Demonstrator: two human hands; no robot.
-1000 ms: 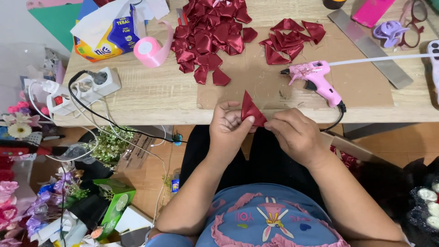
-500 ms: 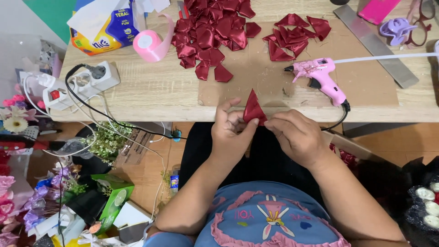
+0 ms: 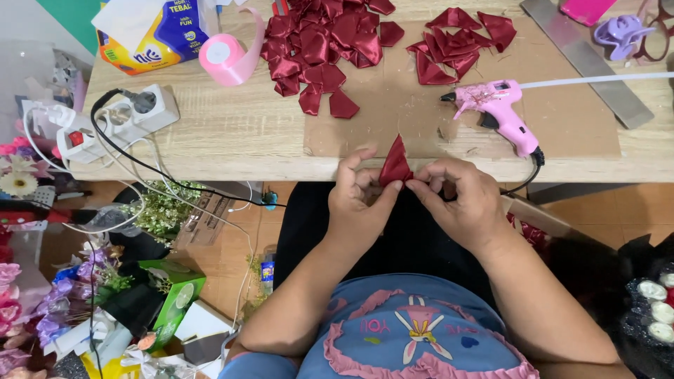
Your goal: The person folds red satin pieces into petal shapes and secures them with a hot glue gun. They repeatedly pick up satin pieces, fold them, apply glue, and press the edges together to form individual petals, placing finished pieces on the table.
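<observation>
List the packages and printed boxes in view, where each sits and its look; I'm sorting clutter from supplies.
Soft tissue pack: table's far left corner, blue, yellow and orange, white tissue poking out.
Green cardboard box: floor at lower left, tilted, green with a white patch.
No screens or signs show.

Folded ribbon piece [image 3: 395, 165] between left hand [image 3: 359, 203] and right hand [image 3: 460, 203] at table [image 3: 232, 137] edge; glue gun [image 3: 495, 109] right, behind; ribbon pieces [image 3: 323, 49] farther back.
</observation>
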